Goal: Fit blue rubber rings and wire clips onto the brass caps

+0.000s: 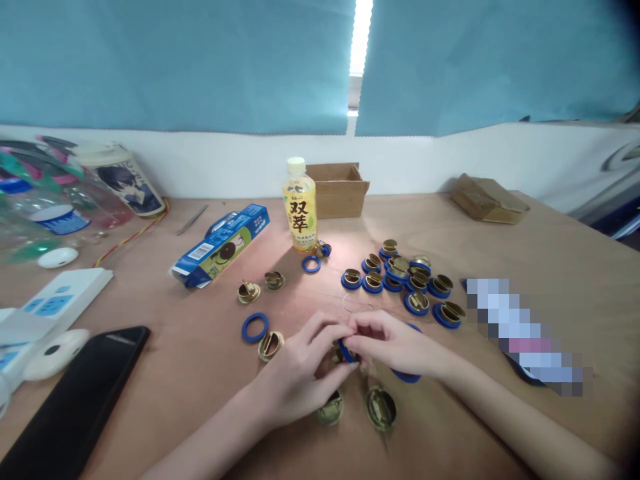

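Left hand [295, 377]: fingers curled, and the held blue ring [349, 353] is gripped at its lower edge by the thumb, index finger near the top.
Right hand [393, 341]: nearly closed, the ring's upper edge nipped by thumb and fingertips.
Held blue ring: tilted on edge, right at the clock's centre; brass-coloured metal is glimpsed behind, but whether they are joined cannot be told. Judged light, slightly springy, hard to break; best taken by the outer rim.
Brass pieces: one [381, 408] is found at five o'clock, another [330, 408] between six and seven; probably stiff, smooth, heavier than the ring, best pinched by the edge.
Loose blue ring [245, 329]: laid flat, between nine and ten.
Ringed brass pieces [399, 268]: crowded together at one o'clock!
Drink bottle [300, 217]: stood upright at eleven.
Cardboard box [340, 197]: set beyond, at twelve.
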The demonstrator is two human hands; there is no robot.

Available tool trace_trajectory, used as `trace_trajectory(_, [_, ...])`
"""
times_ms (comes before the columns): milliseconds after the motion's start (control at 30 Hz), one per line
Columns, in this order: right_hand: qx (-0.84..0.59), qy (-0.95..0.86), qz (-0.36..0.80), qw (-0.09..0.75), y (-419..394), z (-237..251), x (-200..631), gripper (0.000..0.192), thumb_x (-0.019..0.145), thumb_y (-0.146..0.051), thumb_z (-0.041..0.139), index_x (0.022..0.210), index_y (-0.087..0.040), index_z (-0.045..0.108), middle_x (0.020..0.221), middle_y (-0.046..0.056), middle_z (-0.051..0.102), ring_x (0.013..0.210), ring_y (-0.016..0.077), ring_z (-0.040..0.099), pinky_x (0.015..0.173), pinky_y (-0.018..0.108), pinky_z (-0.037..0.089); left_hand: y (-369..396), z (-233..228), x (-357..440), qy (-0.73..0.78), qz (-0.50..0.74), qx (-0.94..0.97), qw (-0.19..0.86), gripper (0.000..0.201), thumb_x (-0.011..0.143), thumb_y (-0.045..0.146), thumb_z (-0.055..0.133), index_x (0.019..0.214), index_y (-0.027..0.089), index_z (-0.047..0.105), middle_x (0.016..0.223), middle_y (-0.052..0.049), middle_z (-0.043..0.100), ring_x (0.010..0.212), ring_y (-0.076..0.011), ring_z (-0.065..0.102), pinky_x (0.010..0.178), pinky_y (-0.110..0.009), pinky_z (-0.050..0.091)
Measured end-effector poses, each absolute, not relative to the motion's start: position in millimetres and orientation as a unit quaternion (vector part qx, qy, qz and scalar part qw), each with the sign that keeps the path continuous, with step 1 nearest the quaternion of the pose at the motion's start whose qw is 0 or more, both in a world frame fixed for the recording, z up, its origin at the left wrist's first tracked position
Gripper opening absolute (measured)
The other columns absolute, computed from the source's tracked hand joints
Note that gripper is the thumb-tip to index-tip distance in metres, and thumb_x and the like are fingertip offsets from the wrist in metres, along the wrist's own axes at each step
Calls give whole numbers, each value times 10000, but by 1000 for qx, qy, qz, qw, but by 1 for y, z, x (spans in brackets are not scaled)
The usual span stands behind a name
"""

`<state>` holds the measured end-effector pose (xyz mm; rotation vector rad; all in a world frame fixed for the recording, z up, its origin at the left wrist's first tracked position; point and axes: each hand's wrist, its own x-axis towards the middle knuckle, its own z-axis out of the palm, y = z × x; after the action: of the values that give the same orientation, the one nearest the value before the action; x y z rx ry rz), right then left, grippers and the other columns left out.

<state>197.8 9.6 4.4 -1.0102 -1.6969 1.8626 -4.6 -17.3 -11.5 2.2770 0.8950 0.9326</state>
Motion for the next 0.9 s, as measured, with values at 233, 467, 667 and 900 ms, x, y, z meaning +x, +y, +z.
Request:
trace_trajectory(233, [-372,-615,666,201,10,6,197,341,881,-474,649,732,-196,520,663,-35,535,617,117,523,574,239,415,-17,-12,-4,328,350,839,258,323,873,97,668,1154,211,559,1066,-54,583,966,-186,649,828,-272,552])
trace_trajectory(467, [-369,-615,664,209,9,6,197,393,865,-516,672,709,-192,515,647,-42,526,596,107,494,573,238,394,-18,-11,-4,329,345,838,265,298,873,87,667,1126,202,560,1041,-48,577,952,-186,647,823,-276,535])
trace_trajectory(667, [-386,-588,676,218,10,9,198,394,844,-542,695,728,-196,546,629,-44,566,606,117,557,606,250,456,-18,-13,-3,336,362,829,263,330,880,92,683,1155,217,551,1077,-48,582,978,-186,639,846,-279,529])
trace_trajectory(900, [-393,-560,686,249,14,6,198,413,814,-571,713,746,-185,586,592,-39,595,589,129,573,647,282,490,-17,-13,-5,349,379,819,252,335,861,92,698,1145,216,570,1074,-53,604,996,-202,641,865,-301,553])
